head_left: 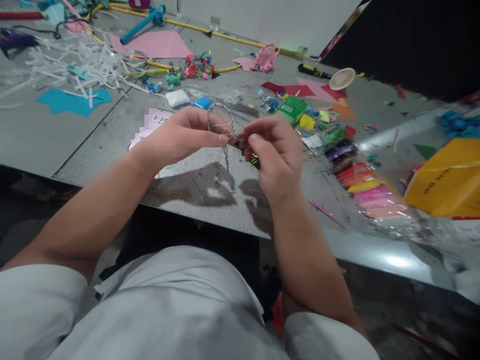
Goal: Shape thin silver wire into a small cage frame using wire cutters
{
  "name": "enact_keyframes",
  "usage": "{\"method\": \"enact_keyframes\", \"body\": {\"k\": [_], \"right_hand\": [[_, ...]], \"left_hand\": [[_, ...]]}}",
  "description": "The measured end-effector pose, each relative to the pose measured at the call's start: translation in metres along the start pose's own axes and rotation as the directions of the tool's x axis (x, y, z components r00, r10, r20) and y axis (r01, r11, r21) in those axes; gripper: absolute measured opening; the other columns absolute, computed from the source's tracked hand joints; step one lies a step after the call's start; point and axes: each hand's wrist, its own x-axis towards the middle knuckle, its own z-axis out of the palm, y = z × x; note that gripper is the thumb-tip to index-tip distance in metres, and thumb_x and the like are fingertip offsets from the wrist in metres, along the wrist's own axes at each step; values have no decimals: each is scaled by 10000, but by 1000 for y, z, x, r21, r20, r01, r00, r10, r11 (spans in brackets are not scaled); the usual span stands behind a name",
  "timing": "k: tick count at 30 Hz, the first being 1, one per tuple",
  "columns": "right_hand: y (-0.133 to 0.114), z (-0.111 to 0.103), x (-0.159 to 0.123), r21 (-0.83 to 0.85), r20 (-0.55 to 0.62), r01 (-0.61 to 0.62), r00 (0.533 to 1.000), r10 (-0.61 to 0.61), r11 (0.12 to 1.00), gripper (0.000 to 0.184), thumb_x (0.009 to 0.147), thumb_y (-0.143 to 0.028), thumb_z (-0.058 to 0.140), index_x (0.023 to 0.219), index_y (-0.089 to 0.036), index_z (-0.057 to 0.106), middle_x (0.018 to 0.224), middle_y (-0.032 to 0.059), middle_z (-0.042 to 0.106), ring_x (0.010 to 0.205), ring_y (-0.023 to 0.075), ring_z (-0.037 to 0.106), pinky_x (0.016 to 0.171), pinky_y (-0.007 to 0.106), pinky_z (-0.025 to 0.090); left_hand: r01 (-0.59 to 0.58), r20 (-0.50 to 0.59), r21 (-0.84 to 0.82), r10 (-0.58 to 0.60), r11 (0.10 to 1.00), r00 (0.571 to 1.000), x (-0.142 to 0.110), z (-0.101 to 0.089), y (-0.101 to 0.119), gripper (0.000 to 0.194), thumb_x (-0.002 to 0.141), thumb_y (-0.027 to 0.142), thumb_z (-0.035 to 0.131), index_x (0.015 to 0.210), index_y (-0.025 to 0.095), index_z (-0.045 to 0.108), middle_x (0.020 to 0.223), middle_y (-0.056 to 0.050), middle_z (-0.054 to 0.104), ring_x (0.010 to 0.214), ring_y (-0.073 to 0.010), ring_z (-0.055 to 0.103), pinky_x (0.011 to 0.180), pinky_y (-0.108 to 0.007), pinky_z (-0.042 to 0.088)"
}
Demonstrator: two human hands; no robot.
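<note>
A small thin wire hoop [221,124] with fine pale threads across it is held above the table by my left hand [180,131]. My left thumb and fingers pinch its lower edge, and a twisted tail [227,159] hangs beneath. My right hand [279,152] is close beside the hoop, its thumb and fingers curled together in a pinch. What lies between those fingertips is too small to make out. Below the right fingers a black and yellow tool [255,160] shows in part. A lit phone [162,116] lies behind my left wrist.
White paper strips [90,65] and pink paper [157,45] are spread at the back left. Bagged coloured clay packs [369,192] and a yellow packet [446,177] lie on the right. A small pale cup [342,79] rests farther back. The table's front edge runs below my forearms.
</note>
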Motion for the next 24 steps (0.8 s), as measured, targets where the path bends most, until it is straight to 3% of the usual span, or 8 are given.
{"method": "enact_keyframes", "body": {"k": [3,5,8,14,18,24], "right_hand": [[3,4,6,209,126,-140,985,115,968,371,1059,-665,962,1101,-308,868,987,19,838,890,238,815,696,370,695],[4,8,10,271,202,-206,967,154,940,479,929,-704,1102,1050,-308,864,954,-4,843,896,235,815,733,373,727],[6,14,12,289,178,-239,965,193,927,566,809,-681,1207,1008,-314,825,981,-1,864,958,240,814,816,393,754],[10,15,6,240,88,-188,981,172,952,253,928,-373,1074,971,-314,832,901,-4,814,842,231,759,795,427,728],[8,13,7,179,72,-188,981,178,966,291,919,-396,1048,869,-335,767,760,-19,695,731,245,696,663,426,658],[10,12,10,168,46,-196,981,190,966,328,913,-447,1017,796,-336,731,648,-31,615,646,236,609,599,412,586]], "left_hand": [[-22,21,-70,24,997,999,2,3,-2,442,952,458,1128,758,222,809,912,-14,755,964,-183,791,981,-418,690],[27,15,-66,-26,997,1000,2,4,-3,523,970,558,1127,782,215,781,909,-28,747,920,-201,808,926,-433,712],[128,-57,-78,-133,989,989,2,8,-6,501,1002,547,1108,829,222,768,914,-41,780,941,-236,858,886,-414,734],[219,-133,-178,-244,959,961,2,13,-11,365,995,379,1107,865,227,802,909,-38,846,887,-222,873,827,-352,745],[219,-156,-172,-246,961,957,2,12,-6,323,1054,286,1063,900,217,787,903,-24,841,859,-208,889,837,-351,760],[209,-241,-230,-264,950,934,6,7,3,309,1121,224,993,907,190,772,944,-1,848,757,-108,847,730,-208,701]]}}
